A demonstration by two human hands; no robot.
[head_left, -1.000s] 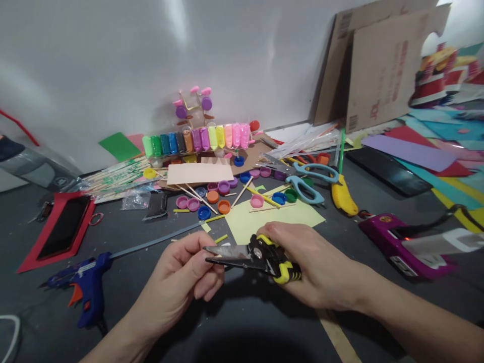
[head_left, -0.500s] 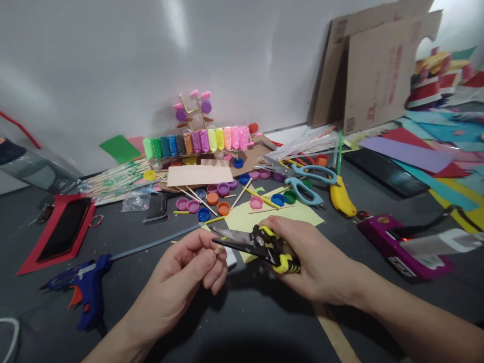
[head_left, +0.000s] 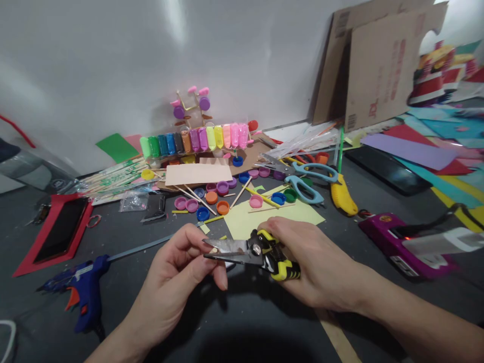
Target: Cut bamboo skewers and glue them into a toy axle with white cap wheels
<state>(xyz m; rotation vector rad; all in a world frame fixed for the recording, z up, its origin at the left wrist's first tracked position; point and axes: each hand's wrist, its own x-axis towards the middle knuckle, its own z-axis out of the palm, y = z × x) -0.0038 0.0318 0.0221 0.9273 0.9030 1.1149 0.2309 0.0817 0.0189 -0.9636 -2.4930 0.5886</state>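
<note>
My right hand [head_left: 313, 262] is wrapped round a pair of snips [head_left: 257, 250] with yellow-and-black handles. Their metal blades point left and stand slightly apart. At the tips, my left hand [head_left: 185, 272] pinches a small pale piece [head_left: 214, 250], seemingly a bit of wooden stick, which sits between the blades; most of it is hidden by fingers and blades. Behind the snips lies a sheet of pale yellow paper [head_left: 310, 216]. Coloured bottle caps, such as an orange cap [head_left: 223, 207] and a blue cap [head_left: 202, 214], and thin wooden sticks [head_left: 241, 192] are scattered just beyond my hands.
To the left lie a blue glue gun [head_left: 88, 287] and a phone [head_left: 62, 229] on red paper. Blue-handled scissors [head_left: 315, 172], a yellow cutter [head_left: 343, 195] and a purple power strip [head_left: 393, 244] are on the right. Packets of coloured clay [head_left: 194, 139] stand behind; cardboard [head_left: 381, 75] leans on the wall.
The snips' blades have turned and their tips have shifted slightly left over my left fingertips. The pale piece now shows between the blades. My left fingers have changed their pinch.
</note>
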